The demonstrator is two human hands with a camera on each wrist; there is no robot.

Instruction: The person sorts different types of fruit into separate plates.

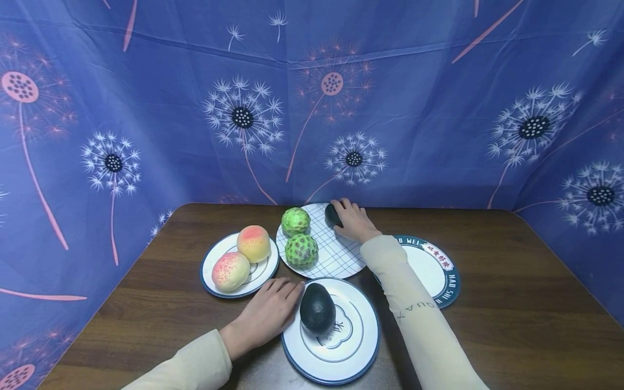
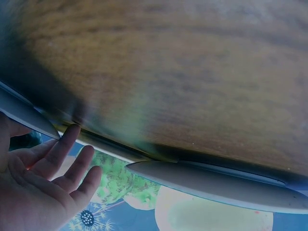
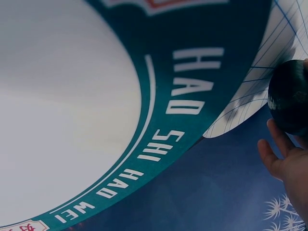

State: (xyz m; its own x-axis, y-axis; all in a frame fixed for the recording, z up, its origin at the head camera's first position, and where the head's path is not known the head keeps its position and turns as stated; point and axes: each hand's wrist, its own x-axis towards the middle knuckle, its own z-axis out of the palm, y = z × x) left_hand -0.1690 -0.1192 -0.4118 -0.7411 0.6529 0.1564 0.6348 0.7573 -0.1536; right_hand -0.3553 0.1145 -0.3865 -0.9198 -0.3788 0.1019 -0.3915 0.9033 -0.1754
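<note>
At the back, my right hand (image 1: 356, 221) grips a dark avocado (image 1: 333, 215) on the white grid-patterned plate (image 1: 341, 260). In the right wrist view the fingers curve against the side of that avocado (image 3: 289, 98). My left hand (image 1: 270, 310) is at the left rim of the front plate (image 1: 358, 346), its fingers fairly straight; the left wrist view shows these fingers (image 2: 67, 149) right at the plate's edge. On the front plate lies another dark avocado (image 1: 317, 309). Two green, bumpy fruits like custard apples, one upper (image 1: 295, 221) and one lower (image 1: 301, 250), sit on the grid plate.
Left of the grid plate, a blue-rimmed plate (image 1: 214, 260) carries two peaches (image 1: 253, 244). A green-rimmed, lettered plate (image 1: 450, 284) stands at right, partly under my right sleeve (image 1: 414, 303). Behind the wooden table (image 1: 517, 303) hangs a blue dandelion-print cloth (image 1: 419, 135).
</note>
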